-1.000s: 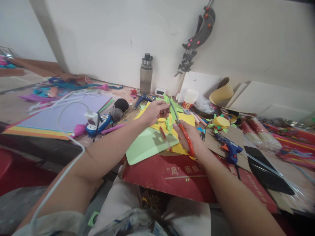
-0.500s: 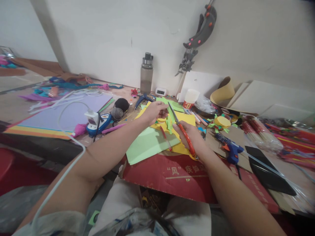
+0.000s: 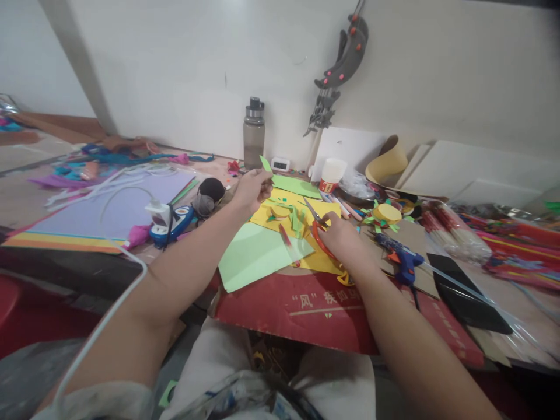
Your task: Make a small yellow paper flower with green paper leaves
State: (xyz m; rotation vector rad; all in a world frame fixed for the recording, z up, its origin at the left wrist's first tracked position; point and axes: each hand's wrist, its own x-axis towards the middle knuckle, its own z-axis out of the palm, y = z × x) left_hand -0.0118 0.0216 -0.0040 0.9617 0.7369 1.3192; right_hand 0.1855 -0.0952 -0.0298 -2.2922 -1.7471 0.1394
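My left hand (image 3: pixel 252 191) pinches a small strip of green paper (image 3: pixel 265 163), raised over the back of the work area. Lower and to the right, my right hand (image 3: pixel 343 234) is wrapped round red-handled scissors (image 3: pixel 321 236), whose blades point up and left above the yellow sheet. Beneath them lie yellow paper (image 3: pixel 328 256), several green scraps (image 3: pixel 298 220) and a pen with a red part (image 3: pixel 286 239). A pale green sheet (image 3: pixel 249 256) covers the left of the red cardboard (image 3: pixel 280 309). Some of the scissors' handle is hidden by my fingers.
A bottle (image 3: pixel 254 137), a small white clock (image 3: pixel 280 164) and a paper cup (image 3: pixel 331 175) stand along the wall. On the right lies a blue glue gun (image 3: pixel 406 262) beside a black sheet (image 3: pixel 468 297). A power socket (image 3: pixel 168 224) with a white cable sits left.
My left hand has moved left, away from the scissors, carrying the green paper strip. My right hand has lowered slightly with the scissors. The view has shifted a little.
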